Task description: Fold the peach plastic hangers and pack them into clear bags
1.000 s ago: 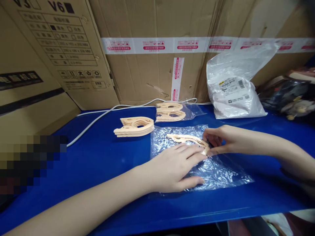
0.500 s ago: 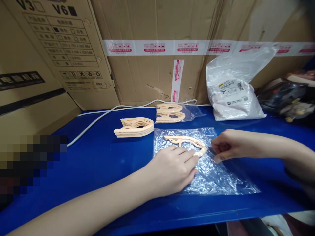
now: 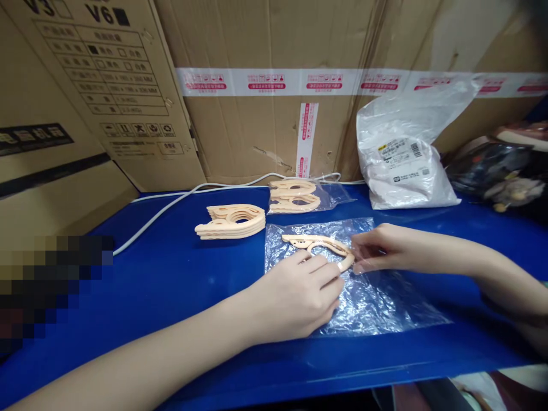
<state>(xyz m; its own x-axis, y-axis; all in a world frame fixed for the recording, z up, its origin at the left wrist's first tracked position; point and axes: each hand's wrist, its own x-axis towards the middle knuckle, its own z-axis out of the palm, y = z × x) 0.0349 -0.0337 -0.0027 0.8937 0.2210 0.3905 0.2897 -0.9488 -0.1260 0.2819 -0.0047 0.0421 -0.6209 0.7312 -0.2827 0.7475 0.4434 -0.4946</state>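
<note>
A beige folding hanger point(image 3: 327, 241) lies at a clear plastic bag point(image 3: 372, 302); I cannot tell whether it is inside or on top. My left hand point(image 3: 302, 294) rests over the hanger's near side, with its fingers curled onto it and hiding part of it. At the hanger's right end, my right hand point(image 3: 377, 251) has thumb and fingers closed around the tip, slightly blurred. A stack of several matching hangers point(image 3: 231, 222) sits to the left. Behind the bag, more hangers lie in a clear packet point(image 3: 295, 197).
Large cardboard boxes point(image 3: 257, 125) stand along the back and left of the blue table point(image 3: 171, 302). A white cable point(image 3: 160, 214) runs along the back. At the back right are a white plastic parcel bag point(image 3: 406, 171) and a dark, bagged bundle point(image 3: 492, 171).
My right hand has moved left and come onto the hanger's right end. My left hand stays over the near side, its fingers slightly more bent.
</note>
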